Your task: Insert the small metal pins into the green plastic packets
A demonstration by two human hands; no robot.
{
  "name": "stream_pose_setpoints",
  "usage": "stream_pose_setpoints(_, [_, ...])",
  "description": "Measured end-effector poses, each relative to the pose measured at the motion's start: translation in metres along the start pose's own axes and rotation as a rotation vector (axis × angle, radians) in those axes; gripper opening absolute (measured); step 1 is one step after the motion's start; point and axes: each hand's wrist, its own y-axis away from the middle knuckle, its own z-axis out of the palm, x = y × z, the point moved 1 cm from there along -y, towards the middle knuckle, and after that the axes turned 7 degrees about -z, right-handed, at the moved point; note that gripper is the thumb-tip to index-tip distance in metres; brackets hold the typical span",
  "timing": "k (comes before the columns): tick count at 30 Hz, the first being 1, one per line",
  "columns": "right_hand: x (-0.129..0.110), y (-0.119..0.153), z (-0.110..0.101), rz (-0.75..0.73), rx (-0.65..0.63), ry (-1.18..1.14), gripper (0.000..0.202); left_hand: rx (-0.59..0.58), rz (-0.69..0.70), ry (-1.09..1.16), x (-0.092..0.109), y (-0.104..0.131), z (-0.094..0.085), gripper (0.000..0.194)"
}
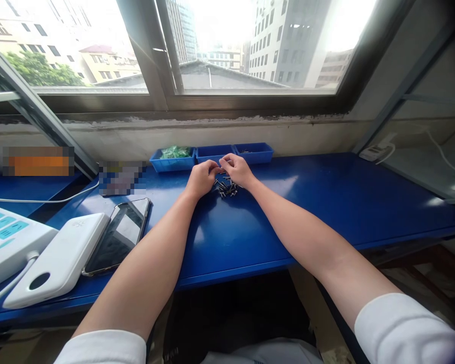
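Both hands meet over the blue tabletop, close in front of the bins. My left hand (203, 179) is closed in a pinch, fingertips pointing right. Facing it, my right hand (238, 170) is also pinched, its fingertips almost touching the left ones. Whatever lies between the fingertips is too small to make out. Right below the hands lies a loose pile of small dark rods with shiny ends (223, 191), like screws or pins. Behind the hands stand a blue bin with green pieces (173, 164), a middle blue bin (214, 150) and a right blue bin (263, 157) with small dark bits.
On the left lie a smartphone (119, 235), a white power bank (56, 258) and a white power strip (11, 242) with cables. A blurred patch (121, 178) covers something behind the phone. The window wall (311, 136) bounds the blue table (326, 192) at the back.
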Motion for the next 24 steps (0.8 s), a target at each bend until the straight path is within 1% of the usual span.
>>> stream_pose_setpoints(4, [0.000, 0.000, -0.004, -0.037, 0.013, -0.077, 0.022, 0.051, -0.061, -0.051, -0.006, -0.003, 0.000, 0.024])
stream_pose_setpoints(7, [0.000, 0.000, -0.007, -0.004, 0.017, -0.141, 0.022, 0.069, -0.076, -0.039, -0.008, -0.004, 0.000, 0.023])
stream_pose_setpoints(11, [0.001, 0.000, -0.007, 0.028, 0.013, -0.211, 0.031, 0.089, -0.083, 0.014, -0.008, -0.003, 0.000, 0.022])
stream_pose_setpoints(15, [0.000, -0.002, -0.006, 0.027, -0.017, -0.241, 0.024, 0.089, -0.082, 0.024, -0.008, -0.003, 0.002, 0.022])
stream_pose_setpoints(17, [-0.001, -0.003, -0.007, 0.037, -0.002, -0.238, 0.023, 0.102, -0.100, 0.029, -0.008, -0.004, 0.003, 0.025])
stream_pose_setpoints(21, [-0.002, -0.009, -0.009, 0.063, 0.068, -0.192, 0.027, 0.146, -0.202, 0.000, -0.012, -0.007, 0.003, 0.036])
stream_pose_setpoints(24, [-0.002, -0.014, -0.011, 0.021, 0.098, -0.002, 0.031, 0.123, -0.252, -0.076, -0.016, -0.008, 0.003, 0.036])
